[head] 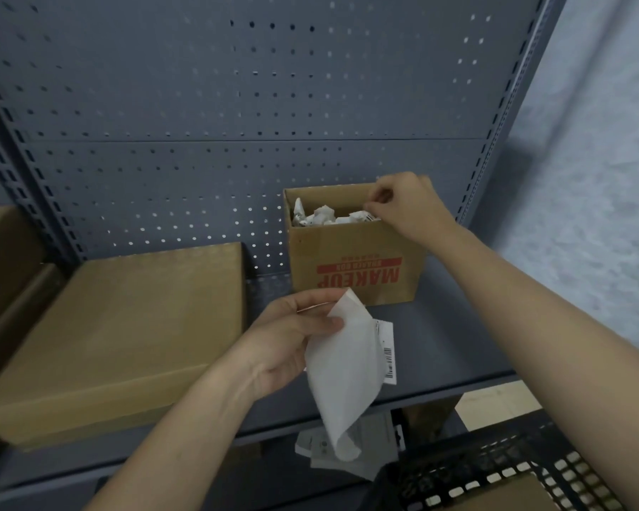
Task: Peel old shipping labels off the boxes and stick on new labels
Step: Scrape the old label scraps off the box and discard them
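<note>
Far left: I see stacked boxes (1, 260), cut off by the frame edge.
Flat box (119, 337): closed, lying on the shelf (439, 344), its top bare cardboard from what I can see.
Left hand (292, 337): thumb and fingers grip a white sheet (347, 370) by its upper corner, above the shelf's front edge. The sheet hangs down, curled at the bottom.
Label (388, 355): white with a barcode, showing just behind the sheet's right edge. I cannot tell whether it is stuck to the sheet.
Open box (355, 267): stands at the back of the shelf against the pegboard (237, 105), well apart from the flat box. Red "MAKEUP" print reads upside down on its front.
Scraps (321, 215): crumpled white paper inside the open box.
Right hand (403, 204): over the open box's right rim, fingers curled, tips close to the scraps. I cannot tell if it pinches anything.
Crate (476, 470): black, latticed, bottom right, below the shelf.
</note>
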Demonstrator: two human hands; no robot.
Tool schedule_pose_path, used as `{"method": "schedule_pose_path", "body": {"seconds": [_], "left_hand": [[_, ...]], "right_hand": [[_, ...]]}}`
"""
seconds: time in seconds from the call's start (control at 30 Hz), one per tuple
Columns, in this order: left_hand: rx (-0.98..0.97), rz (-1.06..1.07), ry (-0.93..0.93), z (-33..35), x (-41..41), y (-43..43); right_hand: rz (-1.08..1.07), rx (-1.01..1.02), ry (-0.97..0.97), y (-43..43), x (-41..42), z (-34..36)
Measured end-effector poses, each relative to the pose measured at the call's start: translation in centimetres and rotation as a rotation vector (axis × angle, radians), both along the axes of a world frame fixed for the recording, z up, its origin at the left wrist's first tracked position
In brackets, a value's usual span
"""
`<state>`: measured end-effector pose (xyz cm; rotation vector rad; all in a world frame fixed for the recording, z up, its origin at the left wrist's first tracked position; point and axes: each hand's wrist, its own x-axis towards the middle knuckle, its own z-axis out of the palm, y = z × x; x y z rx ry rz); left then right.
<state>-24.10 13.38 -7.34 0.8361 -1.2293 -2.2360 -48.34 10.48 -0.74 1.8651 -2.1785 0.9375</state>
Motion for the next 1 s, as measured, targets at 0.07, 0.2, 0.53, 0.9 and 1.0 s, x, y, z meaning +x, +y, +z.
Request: {"method": "schedule_pose_path", "body": {"seconds": [0.07,0.2,0.53,0.9,1.0], "left_hand": [[-0.022,0.007,0.019,0.2,0.1,-0.1],[-0.051,0.017,0.042,0.7,0.2,-0.4],[-0.101,-0.009,0.041,1.5,0.9,-0.9],[-0.118,-0.014,0.046,1.7,1.2,-1.0],[-0.131,-0.022,0.033,1.8,1.1,-1.0]], "right_hand": [[-0.027,0.002,0.0,0.1,0.3,0.2],[-0.128,0.04,0.038,0.0,0.5,-0.1],[0.001,0.025,-0.003,-0.3,0.8,0.3],[-0.29,0.046,0.059,0.1,-0.1,0.6],[-0.32,0.073,0.079,0.8,-0.7,0.6]]}}
